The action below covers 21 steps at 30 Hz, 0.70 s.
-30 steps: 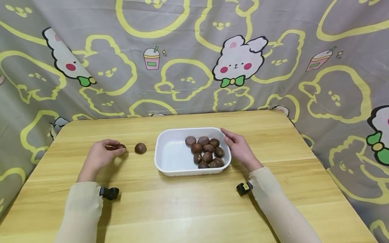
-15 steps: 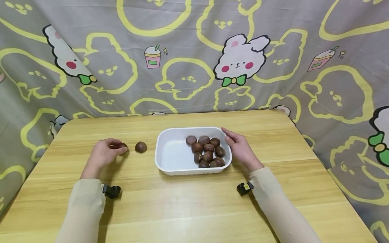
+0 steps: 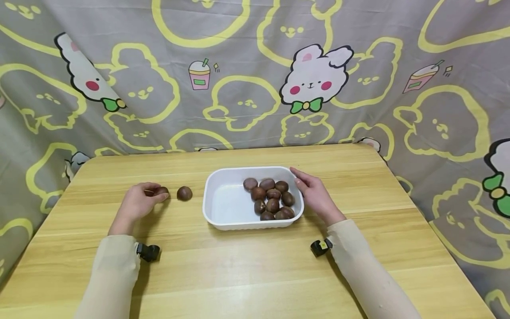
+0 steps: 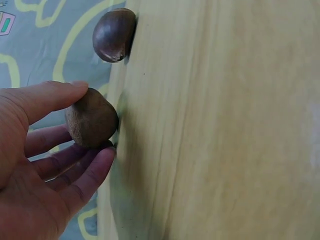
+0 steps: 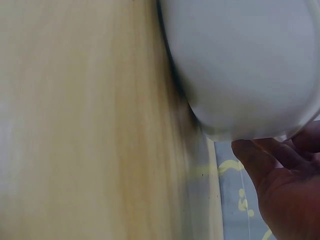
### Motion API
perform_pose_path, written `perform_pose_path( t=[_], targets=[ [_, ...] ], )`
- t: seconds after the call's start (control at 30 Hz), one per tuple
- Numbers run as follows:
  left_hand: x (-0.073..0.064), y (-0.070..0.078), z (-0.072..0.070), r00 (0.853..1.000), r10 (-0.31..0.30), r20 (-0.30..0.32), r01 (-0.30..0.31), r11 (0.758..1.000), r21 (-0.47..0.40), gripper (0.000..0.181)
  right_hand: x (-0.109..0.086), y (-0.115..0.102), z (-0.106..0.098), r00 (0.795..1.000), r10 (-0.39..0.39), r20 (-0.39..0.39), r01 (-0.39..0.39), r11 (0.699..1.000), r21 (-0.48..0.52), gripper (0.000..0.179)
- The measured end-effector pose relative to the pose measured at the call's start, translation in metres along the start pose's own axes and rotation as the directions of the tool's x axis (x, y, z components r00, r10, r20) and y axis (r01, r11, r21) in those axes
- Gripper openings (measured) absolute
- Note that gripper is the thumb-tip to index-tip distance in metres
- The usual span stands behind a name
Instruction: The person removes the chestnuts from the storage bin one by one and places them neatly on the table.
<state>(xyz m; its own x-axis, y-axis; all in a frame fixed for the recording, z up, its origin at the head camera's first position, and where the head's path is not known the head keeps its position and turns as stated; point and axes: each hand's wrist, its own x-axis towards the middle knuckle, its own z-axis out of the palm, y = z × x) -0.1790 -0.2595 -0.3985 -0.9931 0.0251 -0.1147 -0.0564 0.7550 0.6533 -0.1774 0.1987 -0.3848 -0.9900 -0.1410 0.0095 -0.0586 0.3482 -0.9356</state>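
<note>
On the left of the table my left hand (image 3: 139, 201) holds a brown chestnut (image 4: 92, 120), thumb on top of it and fingers curled behind and under it, low at the wood. A second chestnut (image 3: 184, 193) lies alone just to the right of that hand. The white plastic tray (image 3: 225, 225) stands at the middle of the table, with several chestnuts (image 3: 272, 205) gathered in its right half. My right hand (image 3: 316, 195) grips the tray's right end, the thumb at the rim and the fingers along the outer wall (image 5: 240, 65).
The wooden table (image 3: 239, 274) ends at the back against a grey curtain (image 3: 247, 53) with yellow outlines and cartoon rabbits. A small black camera (image 3: 149, 252) sits on the left wrist, another black camera (image 3: 320, 247) on the right.
My left hand has shifted slightly to the right, its chestnut now closer to the lone one. The right hand and the tray hold their place.
</note>
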Motion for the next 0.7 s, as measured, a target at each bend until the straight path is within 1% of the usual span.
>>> perform_pose_path(
  t=[0.17, 0.3, 0.47, 0.57, 0.63, 0.7],
  targets=[
    [0.001, 0.001, 0.000, 1.000, -0.004, 0.025, 0.004, 1.000, 0.008, 0.065, 0.010, 0.027, -0.002, 1.000, -0.009, -0.010, 0.009, 1.000, 0.002, 0.040],
    [0.002, 0.003, -0.001, 0.998, -0.013, 0.054, 0.012, 1.000, 0.016, 0.071, 0.009, 0.028, -0.002, 1.000, -0.008, -0.007, 0.008, 1.000, 0.004, 0.041],
    [0.000, 0.005, -0.002, 0.998, -0.013, 0.059, 0.013, 1.000, 0.006, 0.071, 0.009, 0.028, -0.002, 1.000, -0.015, -0.012, 0.015, 1.000, 0.001, 0.040],
    [-0.003, 0.009, -0.005, 0.999, -0.017, 0.029, 0.017, 1.000, 0.005, 0.072, 0.010, 0.028, -0.001, 1.000, -0.016, -0.011, 0.016, 1.000, 0.001, 0.040],
    [-0.006, 0.014, -0.007, 1.000, -0.003, -0.023, 0.003, 1.000, -0.002, 0.070, 0.010, 0.028, -0.001, 1.000, -0.014, -0.010, 0.014, 1.000, -0.001, 0.040],
    [-0.009, 0.023, -0.008, 0.996, 0.020, -0.085, -0.022, 1.000, -0.016, 0.067, 0.011, 0.029, -0.001, 1.000, -0.010, -0.013, 0.010, 1.000, -0.001, 0.040]
  ],
)
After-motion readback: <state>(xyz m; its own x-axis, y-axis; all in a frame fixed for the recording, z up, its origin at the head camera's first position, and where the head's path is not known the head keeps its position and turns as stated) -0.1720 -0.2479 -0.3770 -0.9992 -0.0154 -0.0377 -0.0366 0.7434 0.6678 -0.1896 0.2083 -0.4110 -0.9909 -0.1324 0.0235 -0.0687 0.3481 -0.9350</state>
